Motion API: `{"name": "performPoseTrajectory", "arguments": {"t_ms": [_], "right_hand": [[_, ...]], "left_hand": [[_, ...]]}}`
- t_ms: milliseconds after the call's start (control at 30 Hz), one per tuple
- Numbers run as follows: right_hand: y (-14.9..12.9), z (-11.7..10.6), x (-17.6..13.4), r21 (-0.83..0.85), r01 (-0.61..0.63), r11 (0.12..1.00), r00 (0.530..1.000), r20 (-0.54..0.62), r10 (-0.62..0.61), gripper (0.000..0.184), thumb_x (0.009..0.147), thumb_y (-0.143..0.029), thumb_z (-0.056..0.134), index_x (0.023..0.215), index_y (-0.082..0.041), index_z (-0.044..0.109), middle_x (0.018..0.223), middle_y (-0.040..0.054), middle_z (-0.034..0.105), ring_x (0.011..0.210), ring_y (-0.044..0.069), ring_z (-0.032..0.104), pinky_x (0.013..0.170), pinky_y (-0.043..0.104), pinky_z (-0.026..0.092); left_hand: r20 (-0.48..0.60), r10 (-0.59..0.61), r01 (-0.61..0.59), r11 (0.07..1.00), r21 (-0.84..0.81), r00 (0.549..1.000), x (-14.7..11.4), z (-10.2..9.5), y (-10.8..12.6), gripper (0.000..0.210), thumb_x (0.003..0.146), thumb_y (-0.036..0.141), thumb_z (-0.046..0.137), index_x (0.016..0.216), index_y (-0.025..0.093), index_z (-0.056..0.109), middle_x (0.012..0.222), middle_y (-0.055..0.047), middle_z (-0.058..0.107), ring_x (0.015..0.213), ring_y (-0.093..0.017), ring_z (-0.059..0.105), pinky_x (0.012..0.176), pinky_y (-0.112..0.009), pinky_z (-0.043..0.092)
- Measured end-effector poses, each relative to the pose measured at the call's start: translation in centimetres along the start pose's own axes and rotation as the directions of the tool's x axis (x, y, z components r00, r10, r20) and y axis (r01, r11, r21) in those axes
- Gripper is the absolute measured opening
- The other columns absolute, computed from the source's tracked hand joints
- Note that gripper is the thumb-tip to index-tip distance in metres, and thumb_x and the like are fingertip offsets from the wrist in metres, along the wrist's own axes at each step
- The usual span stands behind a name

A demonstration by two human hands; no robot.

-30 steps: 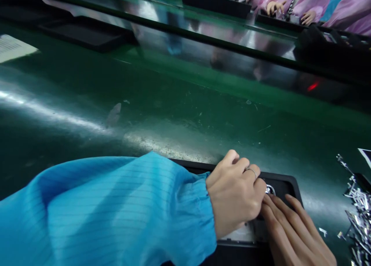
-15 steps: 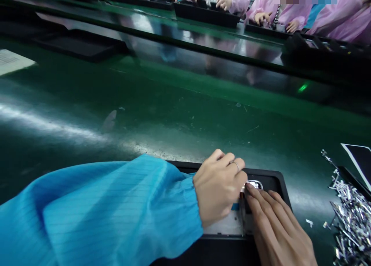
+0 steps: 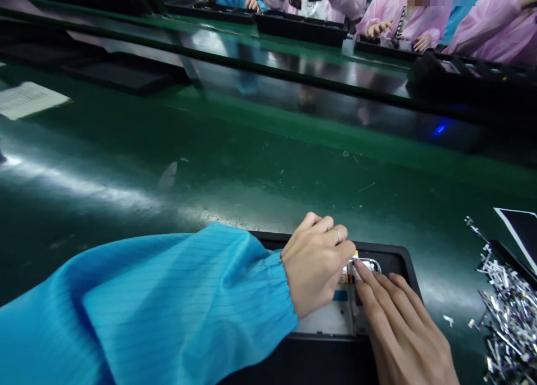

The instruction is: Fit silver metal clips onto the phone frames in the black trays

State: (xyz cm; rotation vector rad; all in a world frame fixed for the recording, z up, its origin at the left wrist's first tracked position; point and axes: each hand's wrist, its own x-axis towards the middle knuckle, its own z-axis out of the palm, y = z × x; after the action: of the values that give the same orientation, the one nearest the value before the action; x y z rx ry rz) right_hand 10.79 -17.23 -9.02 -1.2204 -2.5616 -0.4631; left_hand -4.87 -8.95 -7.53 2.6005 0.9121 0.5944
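A flat electronic device with a pale grey face [image 3: 325, 322] and a shiny rounded metal edge [image 3: 373, 261] lies in a black tray [image 3: 398, 254]. Over its upper part is my left hand [image 3: 315, 270], in a blue sleeve, curled into a loose fist. The fingertips are hidden underneath, so what they pinch, if anything, does not show. A small orange-and-white patch and a blue strip show beside them. My right hand [image 3: 405, 323] lies with fingers stretched out over the device's right side, the fingertips near the metal edge and close to my left hand.
A pile of small silvery metal pieces [image 3: 509, 312] spreads along the right, by a white-edged black sheet [image 3: 518, 231]. A printed paper [image 3: 31, 98] and a black tray [image 3: 126, 71] lie at the left. Across the bench, several people's hands work above black trays [image 3: 300, 28].
My left hand has shifted slightly up and left, baring more of the orange patch and blue strip. My right hand stays put. Opposite, a pink-sleeved person has raised both hands, holding something white.
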Motion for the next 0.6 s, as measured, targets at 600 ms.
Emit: {"name": "performPoseTrajectory", "arguments": {"t_ms": [600], "right_hand": [[0.4,0.1,0.2,-0.058,0.069,0.996,0.996,0.053,-0.065,0.037,0.073,-0.006,0.032,0.107,-0.007,0.046,0.12,0.0112,0.04,0.095,0.022,0.048,0.08,0.037,0.036]], "left_hand": [[0.215,-0.126,0.13,0.991,-0.007,0.968,-0.1,-2.3,-0.6,0.011,0.074,0.011,0.045,0.066,0.014,0.052,0.074,-0.002,0.049,0.071,-0.015,0.035,0.061,-0.029,0.024]]}}
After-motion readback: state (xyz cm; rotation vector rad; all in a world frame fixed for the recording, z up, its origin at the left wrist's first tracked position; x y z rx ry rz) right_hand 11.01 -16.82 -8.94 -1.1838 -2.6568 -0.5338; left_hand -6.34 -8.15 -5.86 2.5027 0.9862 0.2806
